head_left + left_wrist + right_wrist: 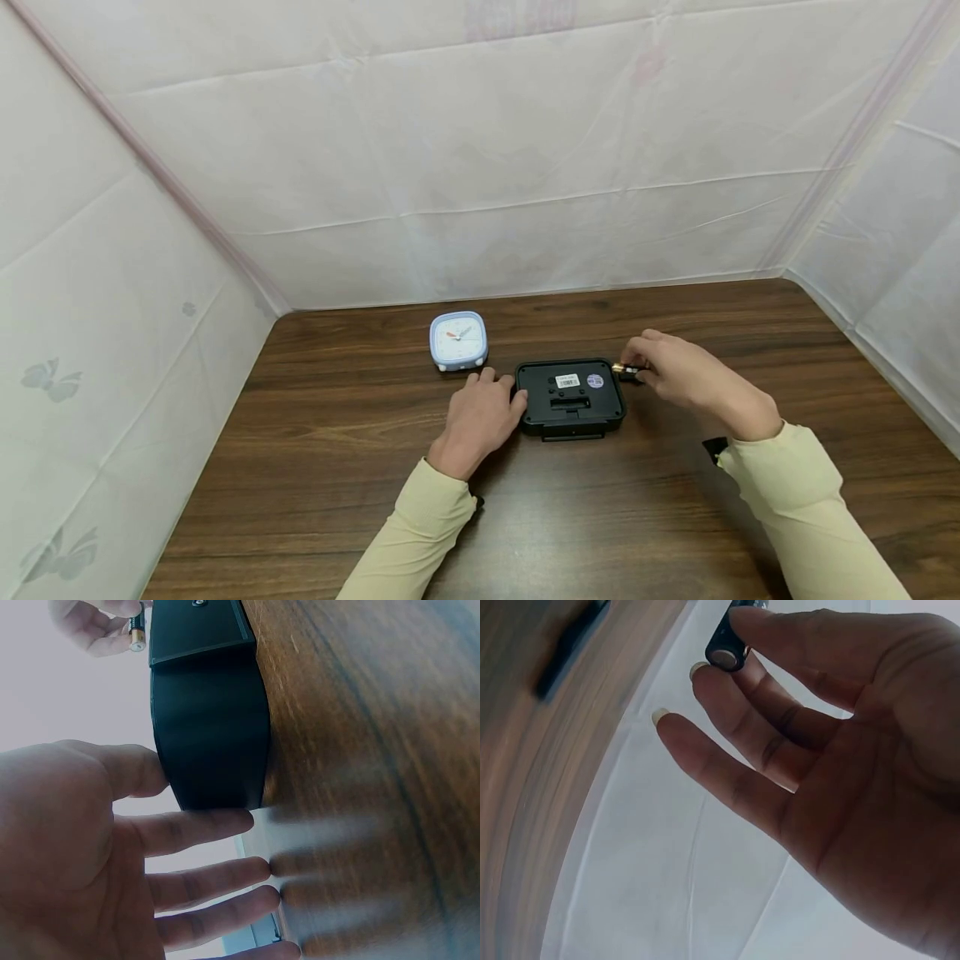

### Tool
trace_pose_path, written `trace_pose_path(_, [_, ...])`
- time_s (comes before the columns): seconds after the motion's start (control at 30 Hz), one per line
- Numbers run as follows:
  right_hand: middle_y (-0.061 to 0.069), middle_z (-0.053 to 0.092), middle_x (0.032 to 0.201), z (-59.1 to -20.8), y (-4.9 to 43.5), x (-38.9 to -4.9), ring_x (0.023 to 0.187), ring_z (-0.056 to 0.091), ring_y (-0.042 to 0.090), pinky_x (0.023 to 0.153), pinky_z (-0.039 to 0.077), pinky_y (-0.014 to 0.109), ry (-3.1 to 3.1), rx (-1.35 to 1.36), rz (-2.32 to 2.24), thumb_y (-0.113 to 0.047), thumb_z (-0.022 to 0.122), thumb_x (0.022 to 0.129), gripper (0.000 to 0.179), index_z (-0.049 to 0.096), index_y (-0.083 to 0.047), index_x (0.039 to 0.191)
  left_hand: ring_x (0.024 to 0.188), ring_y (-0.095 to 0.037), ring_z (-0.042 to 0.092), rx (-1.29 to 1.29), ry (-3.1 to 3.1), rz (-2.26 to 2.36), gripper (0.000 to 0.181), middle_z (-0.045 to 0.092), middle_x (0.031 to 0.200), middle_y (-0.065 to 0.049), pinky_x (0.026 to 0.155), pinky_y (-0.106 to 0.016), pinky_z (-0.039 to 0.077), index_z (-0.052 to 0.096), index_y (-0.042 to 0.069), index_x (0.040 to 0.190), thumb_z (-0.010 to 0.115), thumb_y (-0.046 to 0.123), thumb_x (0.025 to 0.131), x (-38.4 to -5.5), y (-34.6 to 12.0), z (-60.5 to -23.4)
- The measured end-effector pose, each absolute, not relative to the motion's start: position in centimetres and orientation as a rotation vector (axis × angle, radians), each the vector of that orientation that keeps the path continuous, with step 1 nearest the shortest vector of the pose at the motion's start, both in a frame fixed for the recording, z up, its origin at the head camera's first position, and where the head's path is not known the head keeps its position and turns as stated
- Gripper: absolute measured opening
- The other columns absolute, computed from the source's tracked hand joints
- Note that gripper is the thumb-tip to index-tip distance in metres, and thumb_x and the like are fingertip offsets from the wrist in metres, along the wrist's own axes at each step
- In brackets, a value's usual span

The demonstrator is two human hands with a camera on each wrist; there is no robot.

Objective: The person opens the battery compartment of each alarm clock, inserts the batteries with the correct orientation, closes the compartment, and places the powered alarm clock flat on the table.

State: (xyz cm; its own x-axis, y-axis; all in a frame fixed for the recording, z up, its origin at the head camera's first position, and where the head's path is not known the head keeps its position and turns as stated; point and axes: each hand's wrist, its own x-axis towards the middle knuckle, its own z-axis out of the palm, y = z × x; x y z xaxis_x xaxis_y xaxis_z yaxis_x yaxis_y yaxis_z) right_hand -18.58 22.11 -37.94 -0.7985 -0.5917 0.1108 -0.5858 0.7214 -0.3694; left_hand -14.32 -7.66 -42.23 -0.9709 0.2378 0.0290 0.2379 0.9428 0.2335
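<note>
Battery (136,630) is pinched in the right grip (678,375), just beside the black box (536,392). The left grip (482,412), fingers straight, touches its other side. Blue clock (458,342) sits near, on the brown desk (322,467). White sheets (510,150) hang behind.

On the black rectangular plastic device (536,400) sit a white barcode label (567,381) and a round purple sticker (595,381). Their print seems unreadable.
</note>
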Motion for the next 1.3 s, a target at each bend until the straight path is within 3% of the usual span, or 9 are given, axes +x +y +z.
trace_pose_path(0.8, [0.001, 0.061, 0.099, -39.8, 16.9, -16.0, 0.09, 0.067, 0.022, 0.068, 0.058, 0.037, 2.905, -1.24, -0.476, 0.007, 0.08, 0.089, 0.024, 0.07, -0.01, 0.102, 0.11, -0.036, 0.062, -0.382, -3.102, -0.379, 0.041, 0.066, 0.123, -0.02, 0.083, -0.053, 0.059, 0.074, 0.003, 0.13, 0.057, 0.034, 0.111, -14.3, -7.7, -42.2])
trace_pose_path(1.3, [0.002, 0.062, 0.096, -40.4, 16.0, -15.8, 0.088, 0.067, 0.022, 0.072, 0.059, 0.036, 2.946, -1.282, -0.403, 0.005, 0.081, 0.089, 0.02, 0.072, -0.007, 0.101, 0.112, -0.036, 0.062, -0.376, -3.112, -0.392, 0.041, 0.066, 0.125, -0.019, 0.084, -0.054, 0.059, 0.073, 0.004, 0.131, 0.057, 0.034, 0.111, -14.5, -7.7, -42.2])
